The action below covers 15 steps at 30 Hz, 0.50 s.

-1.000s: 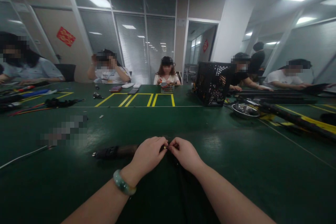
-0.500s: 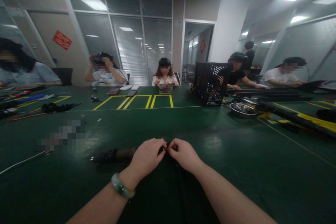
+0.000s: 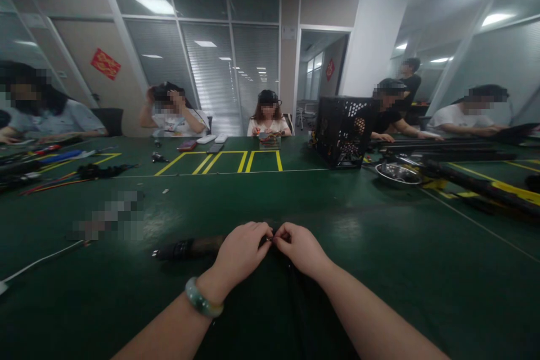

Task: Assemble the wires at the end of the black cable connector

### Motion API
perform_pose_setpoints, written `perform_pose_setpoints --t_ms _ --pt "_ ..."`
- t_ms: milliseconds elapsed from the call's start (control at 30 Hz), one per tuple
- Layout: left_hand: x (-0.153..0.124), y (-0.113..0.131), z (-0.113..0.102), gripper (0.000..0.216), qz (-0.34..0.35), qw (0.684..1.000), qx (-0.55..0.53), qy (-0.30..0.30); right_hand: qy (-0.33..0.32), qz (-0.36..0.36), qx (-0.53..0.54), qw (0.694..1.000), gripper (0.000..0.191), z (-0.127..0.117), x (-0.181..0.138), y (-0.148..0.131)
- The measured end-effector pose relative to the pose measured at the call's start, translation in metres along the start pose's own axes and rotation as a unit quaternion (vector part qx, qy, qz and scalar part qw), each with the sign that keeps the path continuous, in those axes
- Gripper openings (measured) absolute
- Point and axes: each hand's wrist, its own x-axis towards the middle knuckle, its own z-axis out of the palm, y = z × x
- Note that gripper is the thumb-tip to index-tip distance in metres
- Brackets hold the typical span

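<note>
My left hand, with a green bracelet on the wrist, and my right hand meet fingertip to fingertip over the green table. Both pinch a tiny part between them; it is too small to name. A dark strap or cable runs from under my hands toward me. A dark cylindrical tool lies flat just left of my left hand, partly hidden behind it.
A black perforated crate stands at the back right, a metal bowl beside it. Long black rails lie at the right. Cables and tools lie at the left. Several people sit around the table.
Both hands stay pinched together at the same spot. The view has shifted slightly; the people at the far side have moved a little.
</note>
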Motion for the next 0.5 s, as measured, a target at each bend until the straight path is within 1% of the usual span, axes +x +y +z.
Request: perform_pose_setpoints --t_ms 167,367,500 --pt "0.0008 -0.0002 -0.0007 0.007 0.0 1.0 -0.003 -0.007 0.001 -0.001 0.003 1.0 0.01 0.0 0.0013 0.0" --pt "0.0009 -0.0011 0.0013 0.008 0.0 1.0 -0.008 0.005 -0.006 0.003 0.016 1.0 0.011 -0.0017 0.0008 -0.0016" --pt "0.0001 0.0003 0.0004 0.009 0.001 1.0 -0.025 0.011 -0.001 0.005 0.022 1.0 0.011 -0.0027 0.0007 -0.0012"
